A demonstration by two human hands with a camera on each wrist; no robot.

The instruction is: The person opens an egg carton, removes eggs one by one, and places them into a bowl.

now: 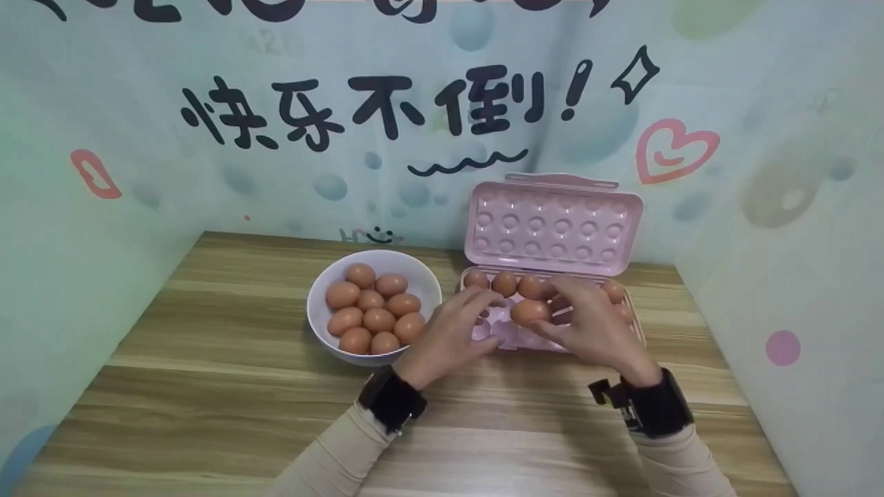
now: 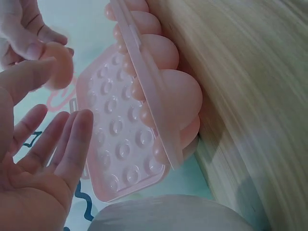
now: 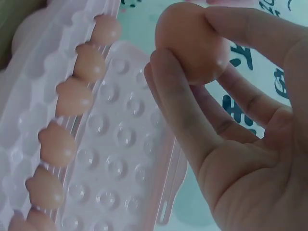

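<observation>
A brown egg (image 1: 530, 313) is held between the thumb and fingers of my right hand (image 1: 590, 328), above the pink egg carton (image 1: 507, 334). In the right wrist view the fingertips pinch this egg (image 3: 187, 41) well away from the cups. My left hand (image 1: 449, 338) hovers over the carton's left end, fingers spread and relaxed, nothing in its grasp. Its thumb overlaps the egg in the left wrist view. Brown eggs (image 1: 504, 284) fill much of the back row, and a few sit at the right end. My right hand hides part of the carton.
Left of the carton stands a white bowl (image 1: 315, 314) with several brown eggs (image 1: 378, 320). The carton's lid (image 1: 552, 238) stands raised at the back, near a printed cloth backdrop (image 1: 442, 200). Everything rests on a wood-grain table (image 1: 207, 414).
</observation>
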